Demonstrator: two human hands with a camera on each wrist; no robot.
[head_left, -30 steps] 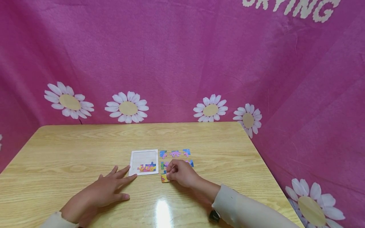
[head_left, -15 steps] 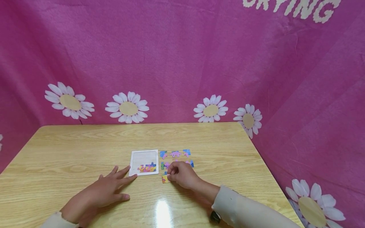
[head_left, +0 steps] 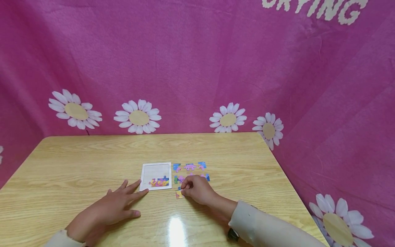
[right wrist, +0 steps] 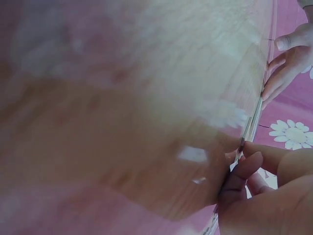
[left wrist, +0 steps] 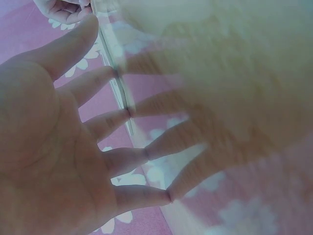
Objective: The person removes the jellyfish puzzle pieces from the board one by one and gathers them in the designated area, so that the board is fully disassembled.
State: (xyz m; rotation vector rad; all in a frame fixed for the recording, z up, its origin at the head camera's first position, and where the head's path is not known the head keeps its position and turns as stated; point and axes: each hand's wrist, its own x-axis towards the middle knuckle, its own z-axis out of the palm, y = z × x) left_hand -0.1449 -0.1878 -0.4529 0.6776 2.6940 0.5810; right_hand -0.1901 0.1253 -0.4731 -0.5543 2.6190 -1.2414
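Note:
My left hand [head_left: 114,207] lies with its fingers spread, and two fingertips touch the near left corner of the white puzzle tray [head_left: 155,164]. A few joined puzzle pieces [head_left: 158,182], pink, yellow and blue, sit in the tray's near right part. Right of the tray, my right hand [head_left: 199,189] has its fingers curled, with thumb and forefinger at the right edge of a yellow puzzle piece [head_left: 179,194] on the table. That hand partly covers the piece and the row behind it. In the right wrist view the fingertips [right wrist: 252,161] are down at table level.
Loose puzzle pieces lie in rows beyond the right hand, among them a pink piece with eyes [head_left: 190,167] and a blue corner piece [head_left: 202,165]. The wooden table [head_left: 92,154] is glossy and meets a pink flowered curtain [head_left: 185,68] at the back and right.
The yellow puzzle piece and the right hand's fingertips have shifted very slightly toward the near side and right. The left hand and tray stay where they were.

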